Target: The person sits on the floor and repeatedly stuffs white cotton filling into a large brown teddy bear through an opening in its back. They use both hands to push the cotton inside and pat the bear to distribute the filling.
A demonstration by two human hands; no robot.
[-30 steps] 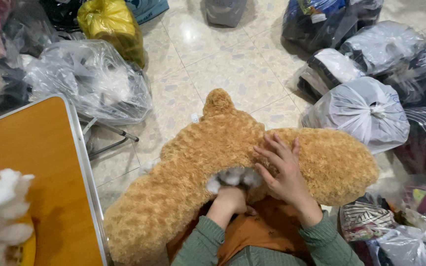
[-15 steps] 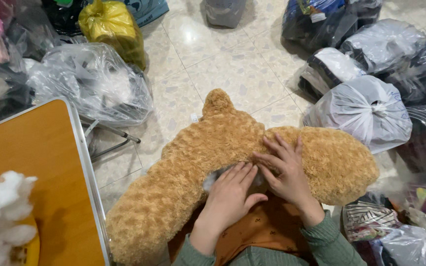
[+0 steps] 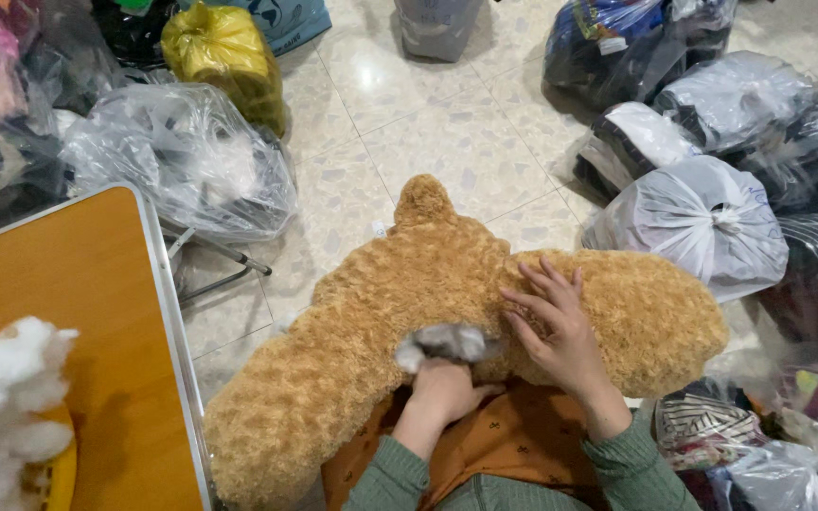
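Plush bear skin [image 3: 381,312] is lying partly stuffed: left hand [image 3: 442,390], seemingly clenched, is pushing white filling [image 3: 442,341] in, right hand [image 3: 560,326] is pressing flat.

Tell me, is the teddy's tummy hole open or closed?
Open. White stuffing pokes out of the brown plush toy, right above the left hand.

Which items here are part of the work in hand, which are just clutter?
In use:
plush toy
white stuffing at its opening
left hand, pushing it in
right hand, flat on the plush

Lying about:
clear bag
yellow bag
white bag
orange table
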